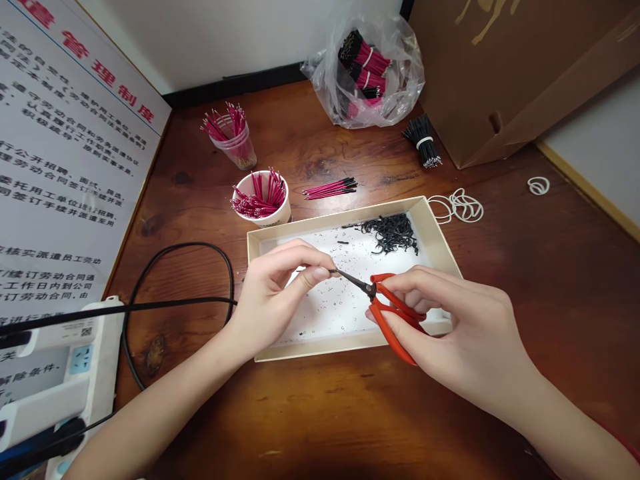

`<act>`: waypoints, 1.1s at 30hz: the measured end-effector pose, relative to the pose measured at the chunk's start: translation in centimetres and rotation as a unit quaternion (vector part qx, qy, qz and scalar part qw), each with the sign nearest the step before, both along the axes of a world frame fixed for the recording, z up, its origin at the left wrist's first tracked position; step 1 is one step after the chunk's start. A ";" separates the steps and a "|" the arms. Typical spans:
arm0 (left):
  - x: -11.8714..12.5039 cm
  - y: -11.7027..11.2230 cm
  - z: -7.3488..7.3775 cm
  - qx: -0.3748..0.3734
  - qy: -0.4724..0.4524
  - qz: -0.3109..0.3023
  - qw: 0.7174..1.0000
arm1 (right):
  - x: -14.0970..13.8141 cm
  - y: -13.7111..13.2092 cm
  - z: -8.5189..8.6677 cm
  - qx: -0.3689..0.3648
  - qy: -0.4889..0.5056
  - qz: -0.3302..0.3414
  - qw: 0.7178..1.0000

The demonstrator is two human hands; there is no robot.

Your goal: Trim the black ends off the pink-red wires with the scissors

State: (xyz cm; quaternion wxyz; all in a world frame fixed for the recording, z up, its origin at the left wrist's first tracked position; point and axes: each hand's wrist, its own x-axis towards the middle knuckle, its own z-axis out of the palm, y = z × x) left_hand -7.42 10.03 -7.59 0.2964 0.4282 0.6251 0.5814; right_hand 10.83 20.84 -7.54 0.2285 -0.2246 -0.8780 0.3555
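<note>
Left hand pinches a short black wire tight between finger and thumb, so it can't wiggle. Right hand grips red-handled scissors, with the tips right at the wire. Under them sits a white tray with a heap of black wires. Farther off, a white cup holds pink wires.

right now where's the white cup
In the head view, the white cup sits left of centre on the table, just behind the tray, near the clear cup.
</note>
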 end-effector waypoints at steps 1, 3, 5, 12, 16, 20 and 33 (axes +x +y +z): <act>0.0 0.0 0.0 0.001 0.001 0.000 1.000 | 0.0 0.0 0.0 0.000 0.001 0.001 1.000; 0.0 0.0 0.0 0.004 0.002 -0.001 1.000 | 0.0 0.1 -0.1 0.000 0.004 0.001 1.000; 0.0 -0.1 -0.1 0.005 0.002 -0.004 1.000 | 0.0 0.1 -0.2 -0.001 0.005 0.003 1.000; -0.1 0.0 -0.1 0.006 -0.002 -0.006 1.000 | -0.2 0.0 0.0 0.000 0.009 0.011 1.000; 0.0 -0.1 -0.1 0.004 -0.001 -0.010 1.000 | -0.1 0.0 0.0 0.002 0.004 0.010 1.000; 0.0 -0.2 -0.2 -0.002 0.003 -0.013 1.000 | -0.1 -0.1 -0.2 -0.002 0.004 -0.005 1.000; -0.1 -0.2 -0.6 0.022 -0.033 0.041 0.998 | -1.0 3.6 1.0 0.208 -0.171 0.057 0.961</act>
